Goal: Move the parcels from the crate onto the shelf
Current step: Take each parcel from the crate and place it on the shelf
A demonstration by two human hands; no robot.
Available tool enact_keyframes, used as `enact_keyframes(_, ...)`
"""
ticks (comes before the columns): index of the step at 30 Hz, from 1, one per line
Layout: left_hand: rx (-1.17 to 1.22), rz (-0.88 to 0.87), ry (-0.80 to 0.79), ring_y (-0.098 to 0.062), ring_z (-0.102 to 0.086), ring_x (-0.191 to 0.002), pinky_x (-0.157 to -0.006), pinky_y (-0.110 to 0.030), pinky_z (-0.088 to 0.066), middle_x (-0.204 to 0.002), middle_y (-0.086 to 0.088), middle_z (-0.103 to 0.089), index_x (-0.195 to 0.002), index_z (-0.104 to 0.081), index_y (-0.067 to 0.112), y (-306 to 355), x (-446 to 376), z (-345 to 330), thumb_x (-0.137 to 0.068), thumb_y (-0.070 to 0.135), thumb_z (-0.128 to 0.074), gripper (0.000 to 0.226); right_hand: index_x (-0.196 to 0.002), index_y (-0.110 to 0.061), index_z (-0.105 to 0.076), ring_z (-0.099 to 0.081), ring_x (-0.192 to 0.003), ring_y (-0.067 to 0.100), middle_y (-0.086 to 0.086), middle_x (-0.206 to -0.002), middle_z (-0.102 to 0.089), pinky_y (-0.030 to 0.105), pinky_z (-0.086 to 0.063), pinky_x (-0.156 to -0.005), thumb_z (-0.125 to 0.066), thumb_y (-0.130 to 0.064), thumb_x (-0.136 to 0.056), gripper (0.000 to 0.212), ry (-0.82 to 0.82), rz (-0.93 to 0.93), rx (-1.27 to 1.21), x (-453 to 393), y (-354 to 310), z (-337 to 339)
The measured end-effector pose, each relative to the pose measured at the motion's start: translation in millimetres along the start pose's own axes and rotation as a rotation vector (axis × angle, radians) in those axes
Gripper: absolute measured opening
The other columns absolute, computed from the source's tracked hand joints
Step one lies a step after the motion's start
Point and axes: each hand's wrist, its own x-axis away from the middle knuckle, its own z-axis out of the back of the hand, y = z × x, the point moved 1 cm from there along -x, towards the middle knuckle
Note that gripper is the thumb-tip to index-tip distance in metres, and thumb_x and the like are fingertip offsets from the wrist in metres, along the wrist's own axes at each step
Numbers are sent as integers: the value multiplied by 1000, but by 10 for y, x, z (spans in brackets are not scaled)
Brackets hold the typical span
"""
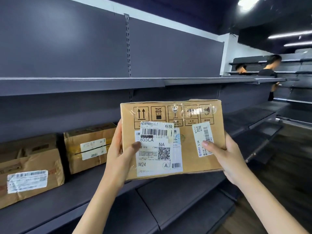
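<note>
You hold one parcel [172, 137] in the air in front of the shelf [94, 193], labelled face towards you. Left hand [118, 159] clamps its left edge, thumb over the big white label; right hand [224, 157] clamps the lower right corner, thumb on the small barcode sticker. Both hands are closed on the box, neither free.

Step in hand, as judged: carry-to-shelf, placement not yet done. The crate is out of view.

Two boxes already sit on the shelf towards its left end: a creased, dented box [28, 169] at the far left, and a taped box [89, 146] just beside it, close to your left hand. The shelf board to the right of them is bare.

Next move likely calls for lowering the parcel flat onto that bare stretch, beside the taped box, and keeping its bottom edge clear of the shelf's front lip.

Materials: the parcel is brown corrugated card, rectangular, sharp-edged, with glossy clear tape over the printed handling symbols. Labels are smooth paper. The shelf is dark matt metal, flat.
</note>
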Motion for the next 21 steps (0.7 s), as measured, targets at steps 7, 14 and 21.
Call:
enact_keyframes(7, -11, -113, 29, -8, -65, -107, -71, -20, -57, -125, 7, -64, -142, -35, 30, -16, -363, -299, -69, 29, -65, 79, -95, -41, -60, -67, -87, -2, -23, -96, -71, 27, -51, -73, -72, -49, -48, 49, -85, 65, -68, -584, 87, 287)
enact_keyframes(14, -88, -124, 146, -13, -65, -108, -73, -24, -57, -125, 5, -64, -142, -35, 31, -403, -803, -671, -73, 14, -63, 77, -98, -39, -59, -68, -86, -3, -23, -95, -71, 12, -54, -61, -72, -48, -48, 52, -180, 103, -140, -1423, 487, 465)
enact_keyframes(21, -179, -101, 268, -10, -65, -108, -77, -29, -59, -122, 13, -65, -130, -40, 48, -940, -1289, -889, -74, 16, -59, 67, -104, -41, -56, -66, -92, -1, -21, -101, -70, 17, -55, -65, -72, -46, -54, 53, -288, 99, -191, -2276, 1033, 455)
